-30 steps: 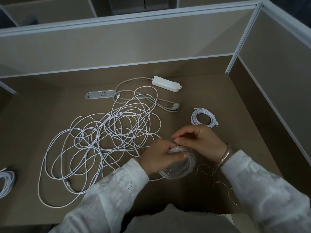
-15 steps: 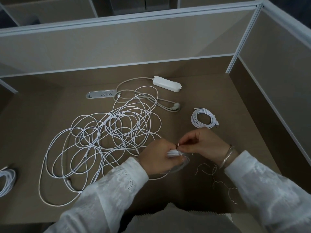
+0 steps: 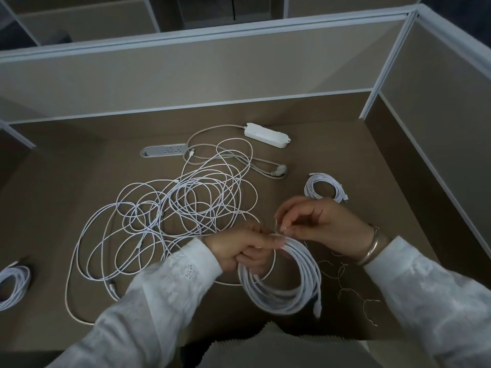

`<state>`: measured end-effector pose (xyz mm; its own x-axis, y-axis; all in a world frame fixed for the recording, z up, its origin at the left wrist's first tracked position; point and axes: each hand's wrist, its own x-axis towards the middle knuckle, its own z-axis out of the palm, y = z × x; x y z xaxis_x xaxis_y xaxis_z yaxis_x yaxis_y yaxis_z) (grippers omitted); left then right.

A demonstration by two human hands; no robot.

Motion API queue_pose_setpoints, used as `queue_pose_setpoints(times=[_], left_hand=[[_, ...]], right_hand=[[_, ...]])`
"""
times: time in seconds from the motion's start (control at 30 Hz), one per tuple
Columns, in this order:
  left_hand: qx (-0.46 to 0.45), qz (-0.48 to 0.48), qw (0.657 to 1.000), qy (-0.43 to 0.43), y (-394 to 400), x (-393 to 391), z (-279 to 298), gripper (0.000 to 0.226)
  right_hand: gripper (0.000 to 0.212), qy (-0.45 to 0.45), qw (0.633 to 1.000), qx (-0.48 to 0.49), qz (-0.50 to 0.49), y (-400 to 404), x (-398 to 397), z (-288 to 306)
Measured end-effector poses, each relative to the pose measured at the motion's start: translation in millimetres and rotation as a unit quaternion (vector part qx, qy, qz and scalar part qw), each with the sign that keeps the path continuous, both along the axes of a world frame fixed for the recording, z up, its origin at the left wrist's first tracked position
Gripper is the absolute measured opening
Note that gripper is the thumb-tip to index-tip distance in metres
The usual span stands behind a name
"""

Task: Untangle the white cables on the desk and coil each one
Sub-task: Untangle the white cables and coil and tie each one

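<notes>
A coiled white cable (image 3: 289, 288) hangs in front of me above the desk's near edge. My left hand (image 3: 244, 248) grips the top of this coil. My right hand (image 3: 316, 221) pinches a thin wire tie at the coil's top, next to my left fingers. A large tangle of white cables (image 3: 170, 216) spreads over the middle and left of the brown desk (image 3: 332, 155). One finished coil (image 3: 325, 188) lies at the right, another coil (image 3: 12, 285) at the far left edge.
A white power strip (image 3: 267, 135) with its grey cord and plug lies at the back. A grey desk socket (image 3: 163, 150) sits behind the tangle. Several thin wire ties (image 3: 342, 282) lie to the right of the held coil. Partition walls close the back and right.
The coil in my left hand now hangs open and full in view, lower than before. My right hand has risen slightly, still pinching at the coil's top.
</notes>
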<state>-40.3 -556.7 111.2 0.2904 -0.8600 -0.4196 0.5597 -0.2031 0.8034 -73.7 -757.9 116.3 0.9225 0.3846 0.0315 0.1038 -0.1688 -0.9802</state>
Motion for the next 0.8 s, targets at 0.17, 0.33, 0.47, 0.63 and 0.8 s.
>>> queue_pose_setpoints(times=[0.17,0.33,0.47,0.63,0.8], left_hand=[[-0.113,-0.139,0.965,0.192,7,0,-2,0.022],[-0.123,-0.169,0.951,0.227,11,-1,-6,0.015],[-0.034,-0.135,0.979,0.147,12,1,2,0.032],[0.118,-0.052,0.984,-0.123,5,-2,22,0.036],[0.284,-0.02,0.751,-0.595,-6,-14,13,0.032]], right_hand=[[0.011,-0.161,0.979,-0.12,0.038,11,-1,30],[0.008,-0.137,0.976,-0.145,0.086,15,-5,42],[0.007,-0.127,0.972,-0.172,0.097,16,-4,43],[0.004,-0.098,0.962,-0.24,0.09,18,0,41],[0.007,-0.085,0.929,-0.36,0.017,25,4,31]])
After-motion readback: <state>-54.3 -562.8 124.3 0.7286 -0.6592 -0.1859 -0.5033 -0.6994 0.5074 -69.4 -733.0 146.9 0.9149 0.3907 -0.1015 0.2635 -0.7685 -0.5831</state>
